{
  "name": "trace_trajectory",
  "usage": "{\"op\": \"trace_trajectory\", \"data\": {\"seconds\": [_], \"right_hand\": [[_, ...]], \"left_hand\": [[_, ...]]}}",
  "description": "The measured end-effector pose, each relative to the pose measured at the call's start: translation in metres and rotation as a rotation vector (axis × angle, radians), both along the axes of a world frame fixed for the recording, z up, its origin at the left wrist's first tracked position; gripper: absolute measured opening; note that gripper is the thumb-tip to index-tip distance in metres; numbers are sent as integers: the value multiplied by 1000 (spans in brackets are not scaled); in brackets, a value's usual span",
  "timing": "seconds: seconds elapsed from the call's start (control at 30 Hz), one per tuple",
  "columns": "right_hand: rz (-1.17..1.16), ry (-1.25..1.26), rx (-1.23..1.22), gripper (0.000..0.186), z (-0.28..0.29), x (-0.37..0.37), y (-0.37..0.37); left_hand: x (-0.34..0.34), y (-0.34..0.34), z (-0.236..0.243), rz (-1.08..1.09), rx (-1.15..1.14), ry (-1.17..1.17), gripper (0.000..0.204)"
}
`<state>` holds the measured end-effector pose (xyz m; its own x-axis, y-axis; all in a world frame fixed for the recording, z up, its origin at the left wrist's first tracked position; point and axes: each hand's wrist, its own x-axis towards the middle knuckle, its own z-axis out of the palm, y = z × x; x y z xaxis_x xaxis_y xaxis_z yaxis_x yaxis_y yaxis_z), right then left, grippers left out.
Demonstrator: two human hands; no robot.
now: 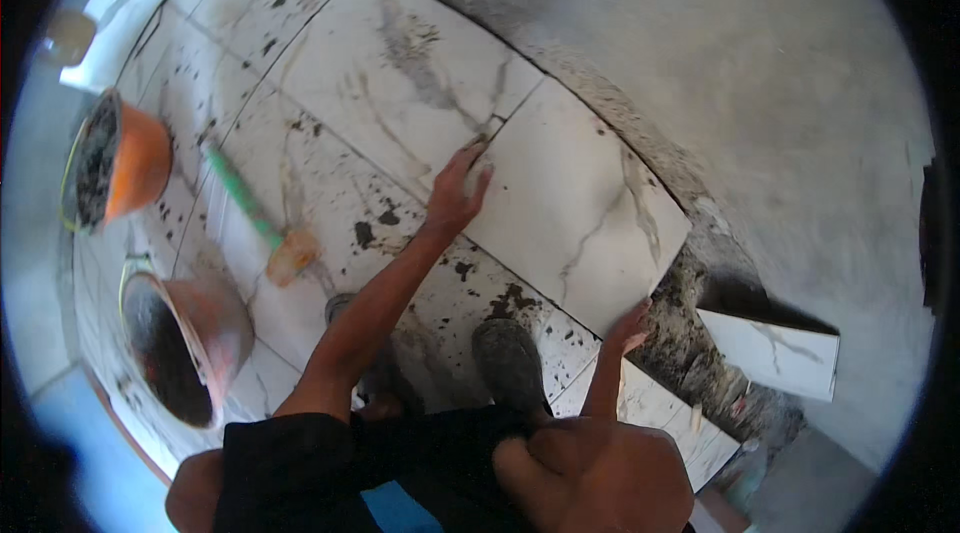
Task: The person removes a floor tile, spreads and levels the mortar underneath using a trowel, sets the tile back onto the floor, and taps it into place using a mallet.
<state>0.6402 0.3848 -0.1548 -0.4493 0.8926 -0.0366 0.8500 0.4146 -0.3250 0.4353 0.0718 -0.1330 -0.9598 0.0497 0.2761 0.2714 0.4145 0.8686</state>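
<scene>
A large white floor tile [575, 208] with grey-brown veins lies between my hands, beside the wall. My left hand [460, 188] rests at its left edge, fingers stretched along the joint with the neighbouring tile [400, 83], thumb apart over the surface. Close to those fingertips, a small dark piece [497, 120] sits in the joint. At the tile's near right corner, my right hand [625, 328] holds the edge, its fingertips partly hidden there. Rough dark mortar [685, 328] shows beyond that edge.
A green-handled mallet [250, 208] lies on the tiles to the left. Further left stand an orange bucket [140, 163] of grey mix and another bucket [215, 333]. A cut tile piece [775, 353] leans by the wall [750, 63] at right. Mortar crumbs dot the floor near my shoe [508, 363].
</scene>
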Motion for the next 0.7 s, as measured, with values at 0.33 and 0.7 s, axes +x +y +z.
{"op": "trace_trajectory", "data": {"seconds": [0.33, 0.7], "right_hand": [[-90, 337, -54, 57, 4, 3, -2], [-69, 163, 2, 62, 29, -11, -11]], "left_hand": [[2, 20, -2, -16, 85, 55, 30], [-27, -5, 7, -3, 228, -130, 44]]}}
